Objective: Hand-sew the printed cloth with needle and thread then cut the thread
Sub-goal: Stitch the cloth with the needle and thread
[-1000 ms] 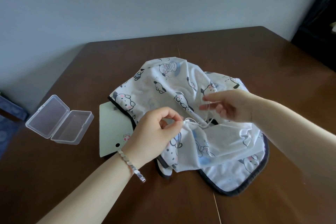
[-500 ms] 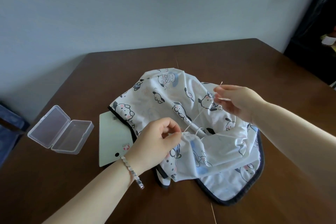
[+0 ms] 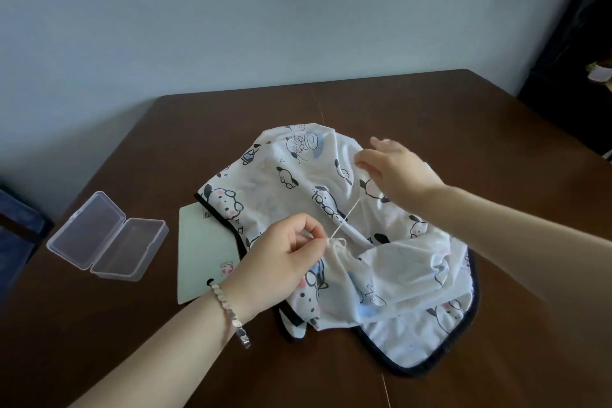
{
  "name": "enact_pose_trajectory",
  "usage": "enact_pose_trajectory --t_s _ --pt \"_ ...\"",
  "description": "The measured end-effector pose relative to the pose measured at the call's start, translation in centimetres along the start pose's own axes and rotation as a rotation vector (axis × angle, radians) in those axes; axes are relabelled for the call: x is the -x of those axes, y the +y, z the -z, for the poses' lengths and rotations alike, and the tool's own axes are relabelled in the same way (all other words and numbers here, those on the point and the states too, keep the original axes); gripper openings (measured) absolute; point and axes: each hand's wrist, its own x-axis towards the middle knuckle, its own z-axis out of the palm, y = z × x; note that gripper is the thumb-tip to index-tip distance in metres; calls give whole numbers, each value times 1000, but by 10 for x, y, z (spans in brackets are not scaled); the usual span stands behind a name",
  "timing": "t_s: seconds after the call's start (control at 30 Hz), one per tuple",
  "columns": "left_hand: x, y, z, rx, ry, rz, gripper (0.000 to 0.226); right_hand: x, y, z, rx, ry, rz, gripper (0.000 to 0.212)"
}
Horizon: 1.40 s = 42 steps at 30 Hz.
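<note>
Needle [image 3: 351, 162] barely shows at my blurred right hand [image 3: 394, 172].
My left hand [image 3: 284, 262] pinches the soft, crumpled printed cloth [image 3: 397, 262]; my right pinches the taut pale thread [image 3: 347, 215].

A home room: dark wooden table [image 3: 414, 109] against a plain pale wall [image 3: 265, 10]

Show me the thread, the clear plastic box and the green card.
thread [image 3: 346, 219], head view, taut middle stretch.
clear plastic box [image 3: 86, 225], head view, left half.
green card [image 3: 202, 252], head view, bare middle.
</note>
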Motion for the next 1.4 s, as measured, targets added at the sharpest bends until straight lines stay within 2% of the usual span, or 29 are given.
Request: enact_pose_trajectory --t_s 0.1,0.17,0.23,0.27,0.33,0.4,0.53,0.6,0.67,0.8,0.93,1.07,1.27,1.4 --pt "1 0 0 1 -16 -4 12 -9 40 6 320 -34 -12 27" --pt "1 0 -1 9 -22 -5 11 -9 61 14 456 -14 -88 30" --pt "1 0 -1 15 -22 -4 11 -4 63 18 497 4 -184 25" --pt "1 0 -2 14 -21 -2 11 -1 55 19 381 26 -240 21" --pt "1 0 -3 12 -14 0 12 6 26 20 -46 54 -358 19" --pt "0 0 -3 16 -3 -5 13 13 -9 19 -382 -3 -430 16" --pt "2 0 -4 31 7 -13 14 38 -53 28 -978 -405 -481 18" --pt "3 -1 -3 27 15 -10 12 47 -57 32 -1040 -562 -407 21" --pt "3 -2 -2 21 27 -15 14 53 -59 33 -952 -612 -324 19" --pt "3 -3 -2 -15 18 -31 13 57 -57 31 -872 -552 -318 12" --pt "4 -3 -2 -29 -1 -51 12 57 -45 25 -832 -366 -423 10" --pt "9 -2 3 -26 -17 -68 14 59 -35 24 -729 -275 -495 13" --pt "10 -2 7 -38 -68 -105 13 64 -40 22 -578 -194 -413 15" --pt "10 -3 9 -56 4 -166 9 68 -55 27 -827 -147 -334 23"
